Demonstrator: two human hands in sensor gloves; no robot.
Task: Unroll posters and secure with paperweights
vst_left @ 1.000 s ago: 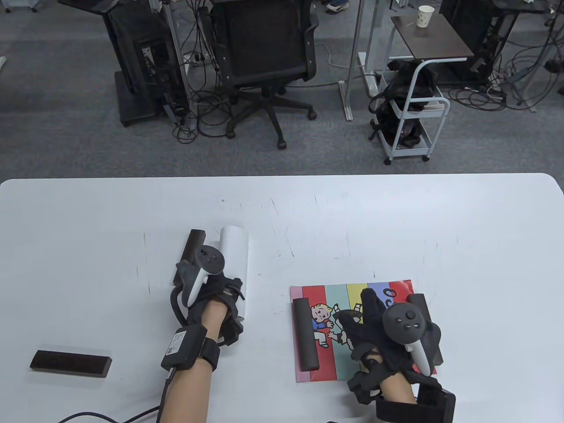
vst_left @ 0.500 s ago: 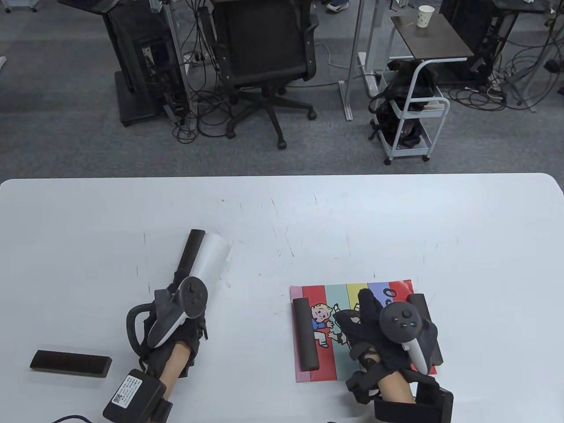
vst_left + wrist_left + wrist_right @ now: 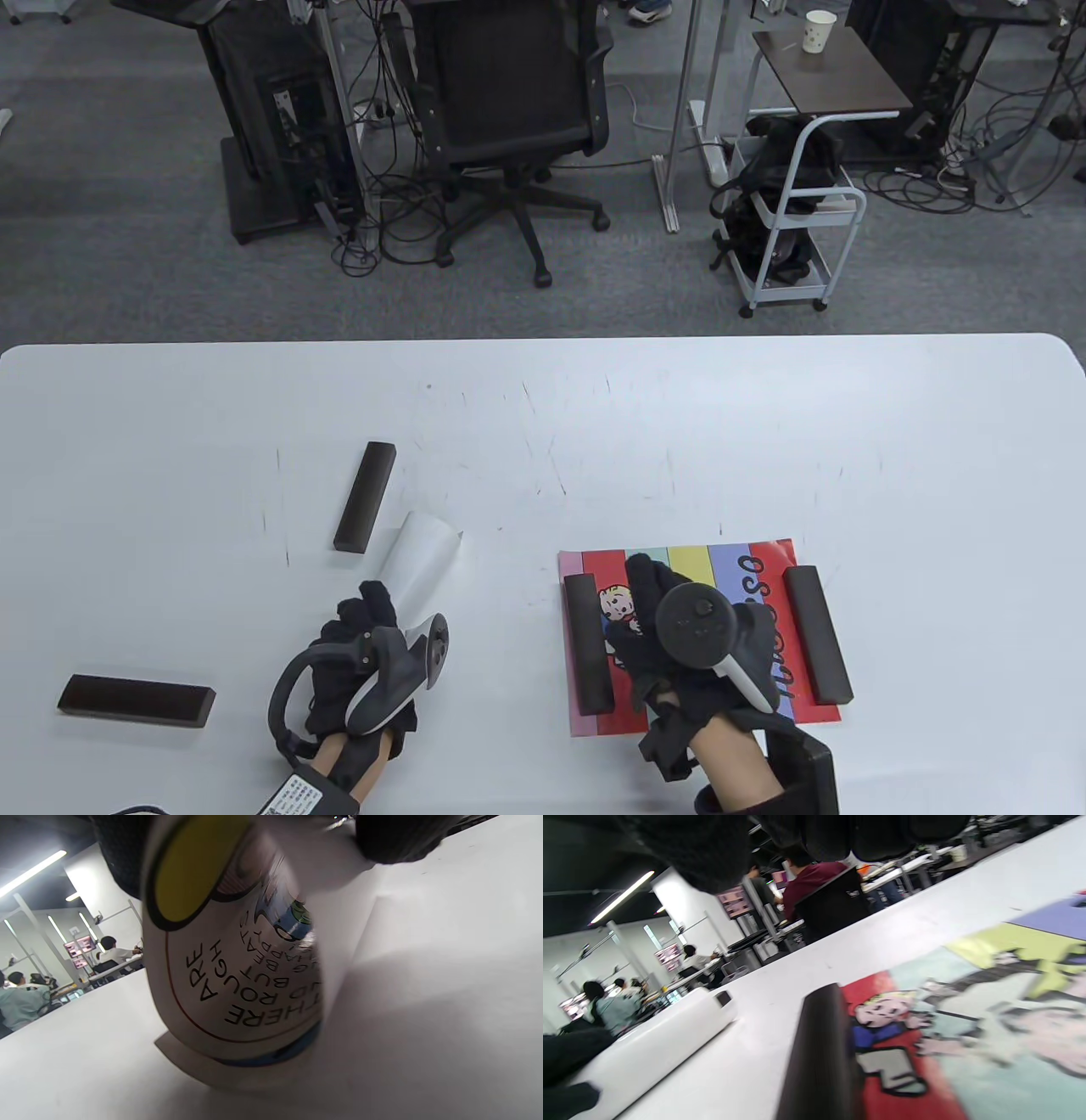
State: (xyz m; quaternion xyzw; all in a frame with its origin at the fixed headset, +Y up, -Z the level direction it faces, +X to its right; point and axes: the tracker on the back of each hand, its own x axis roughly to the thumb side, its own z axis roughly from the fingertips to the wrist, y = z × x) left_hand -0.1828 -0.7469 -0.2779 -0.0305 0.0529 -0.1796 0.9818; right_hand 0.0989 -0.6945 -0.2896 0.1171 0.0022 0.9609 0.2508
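Posters: two; flat striped cartoon poster (image 3: 713, 645) under right hand (image 3: 679, 645), grip state unclear; rolled white poster (image 3: 420, 564) held by left hand (image 3: 361, 666).
Paperweights: four dark bars.
Surface: white table (image 3: 764, 424), office.

left hand (image 3: 361, 658) low at the near table edge, fingers (image 3: 373, 598) curled in a grip around a rolled sheet, tracker turned on its side. right hand (image 3: 670, 645) palm down, fingers extended forward, forearm entering from the bottom edge.

A dark paperweight (image 3: 818, 1056) lay along the edge of a colourful cartoon poster (image 3: 975, 1035) on the white surface (image 3: 925, 921), a rolled white poster (image 3: 657, 1043) nearby.
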